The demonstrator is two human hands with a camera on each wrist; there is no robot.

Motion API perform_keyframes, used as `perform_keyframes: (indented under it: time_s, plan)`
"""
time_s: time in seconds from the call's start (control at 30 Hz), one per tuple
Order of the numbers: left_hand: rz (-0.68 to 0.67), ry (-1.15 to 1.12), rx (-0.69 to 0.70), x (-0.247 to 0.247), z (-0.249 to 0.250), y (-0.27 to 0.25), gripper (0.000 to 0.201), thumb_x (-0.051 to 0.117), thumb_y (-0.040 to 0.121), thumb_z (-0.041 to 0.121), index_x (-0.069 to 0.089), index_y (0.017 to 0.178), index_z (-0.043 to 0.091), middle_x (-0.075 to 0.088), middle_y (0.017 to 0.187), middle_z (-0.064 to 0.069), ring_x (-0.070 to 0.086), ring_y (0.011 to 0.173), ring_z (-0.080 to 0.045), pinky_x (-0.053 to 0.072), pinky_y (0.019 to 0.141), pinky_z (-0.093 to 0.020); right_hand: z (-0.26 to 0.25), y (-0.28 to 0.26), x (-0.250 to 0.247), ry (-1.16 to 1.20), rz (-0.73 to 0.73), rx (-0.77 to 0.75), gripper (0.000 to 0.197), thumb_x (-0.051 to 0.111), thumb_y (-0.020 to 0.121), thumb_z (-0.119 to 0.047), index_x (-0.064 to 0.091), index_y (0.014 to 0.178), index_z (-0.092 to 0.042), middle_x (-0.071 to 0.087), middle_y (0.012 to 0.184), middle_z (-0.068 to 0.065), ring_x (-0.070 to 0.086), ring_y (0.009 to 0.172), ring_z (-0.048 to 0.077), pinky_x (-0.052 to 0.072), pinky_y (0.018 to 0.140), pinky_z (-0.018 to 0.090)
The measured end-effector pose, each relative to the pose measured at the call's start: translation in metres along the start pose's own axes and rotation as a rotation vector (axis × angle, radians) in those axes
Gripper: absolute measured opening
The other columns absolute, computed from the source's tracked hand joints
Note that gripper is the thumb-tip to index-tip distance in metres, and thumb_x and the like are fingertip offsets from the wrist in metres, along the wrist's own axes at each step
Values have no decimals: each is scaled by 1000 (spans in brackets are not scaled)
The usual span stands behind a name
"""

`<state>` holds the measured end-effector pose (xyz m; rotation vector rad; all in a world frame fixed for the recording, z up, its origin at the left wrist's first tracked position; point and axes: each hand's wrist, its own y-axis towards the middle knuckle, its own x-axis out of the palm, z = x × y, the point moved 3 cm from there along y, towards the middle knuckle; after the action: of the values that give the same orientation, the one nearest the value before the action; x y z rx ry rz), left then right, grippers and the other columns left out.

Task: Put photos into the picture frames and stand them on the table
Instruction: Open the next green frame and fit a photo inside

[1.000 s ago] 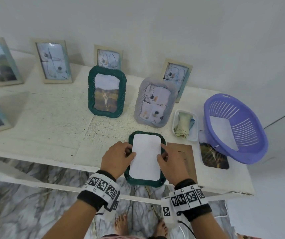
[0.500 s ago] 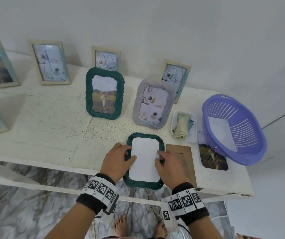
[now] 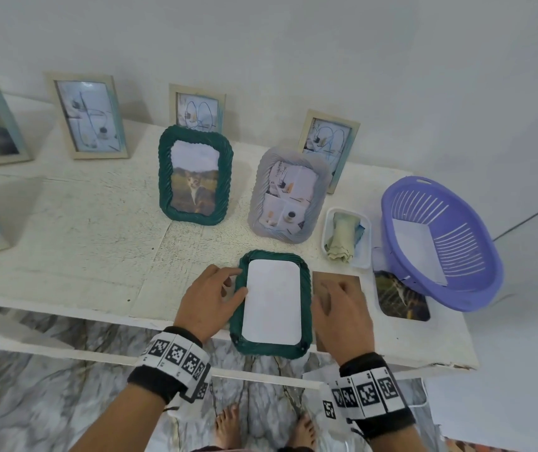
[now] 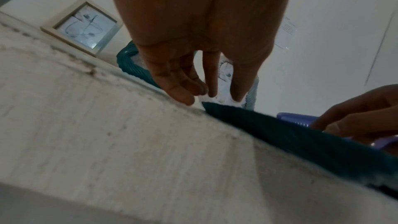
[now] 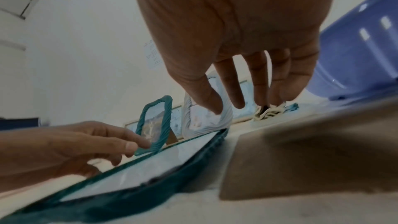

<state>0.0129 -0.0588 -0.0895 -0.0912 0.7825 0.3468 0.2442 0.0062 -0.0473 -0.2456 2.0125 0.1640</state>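
A dark green rope-edged frame [image 3: 306, 301] lies face down at the table's front edge, with a photo's white back [image 3: 272, 303] set in its opening. My left hand [image 3: 210, 296] rests on the frame's left rim with relaxed fingers, its thumb at the photo's edge. My right hand [image 3: 339, 306] hovers open over the brown backing board [image 3: 355, 282] just right of the frame; in the right wrist view its fingers [image 5: 237, 91] hang straight above the board [image 5: 301, 159]. A loose cat photo [image 3: 401, 300] lies by the purple basket.
A green frame with a cat photo [image 3: 195, 176] and a grey frame [image 3: 288, 195] stand behind. Several pale wooden frames [image 3: 90, 115] line the wall. A purple basket [image 3: 440, 243] holds a white sheet at the right. A white tray with a cloth [image 3: 345, 238] sits beside it.
My right hand has left the frame's right rim and moved right, over the brown backing board. My left hand stays at the frame's left edge.
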Motion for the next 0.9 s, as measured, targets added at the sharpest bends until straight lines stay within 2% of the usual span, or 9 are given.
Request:
perform_keyframes:
  time_s: [0.1, 0.2, 0.27, 0.43, 0.57, 0.73, 0.9]
  plan:
    - [6, -7, 108, 2, -4, 0, 52, 54, 83, 57, 61, 126, 28, 47, 112, 9, 46, 102, -11, 40, 87, -26, 10, -6, -6, -275, -25, 97, 37, 51, 89, -45, 58, 113, -18, 49, 122, 10, 45, 106, 30, 44, 82, 38]
    - [-24, 3, 173, 9, -7, 0, 58, 48, 81, 66, 56, 130, 37, 41, 135, 10, 34, 123, -10, 29, 102, -31, 19, -13, -2, -331, -102, 193, 48, 49, 87, -55, 50, 123, -23, 43, 127, 9, 43, 110, 30, 45, 85, 38]
    - [-26, 22, 182, 11, -10, -2, 58, 47, 82, 68, 53, 132, 41, 37, 142, 12, 28, 129, -7, 23, 106, -33, 22, -17, 2, -314, -117, 213, 51, 50, 88, -54, 44, 129, -25, 43, 126, 10, 42, 111, 30, 45, 86, 38]
    - [-26, 81, 204, 15, -14, -4, 59, 44, 85, 67, 53, 134, 35, 42, 142, 11, 34, 131, -10, 23, 105, -33, 31, -16, 3, -226, -84, 254, 49, 54, 90, -41, 46, 132, -17, 44, 122, 13, 42, 109, 32, 39, 91, 38]
    - [-16, 108, 216, 16, -15, -4, 58, 44, 85, 66, 55, 132, 34, 44, 141, 9, 35, 130, -11, 22, 104, -30, 36, -18, 1, -275, -52, 347, 53, 56, 87, -48, 50, 123, -10, 39, 128, 18, 39, 112, 35, 40, 92, 41]
    - [-23, 136, 227, 16, -16, -5, 56, 44, 84, 67, 54, 131, 38, 43, 141, 11, 33, 131, -10, 21, 104, -29, 43, -15, 0, -132, -68, 404, 58, 63, 80, -46, 45, 124, -12, 47, 122, 17, 41, 109, 35, 39, 88, 41]
    - [-28, 150, 238, 17, -17, -5, 55, 46, 84, 66, 55, 131, 39, 42, 142, 11, 32, 131, -11, 21, 104, -30, 41, -13, -5, 34, 5, 448, 58, 71, 73, -43, 48, 119, -16, 41, 122, 17, 38, 110, 35, 37, 92, 43]
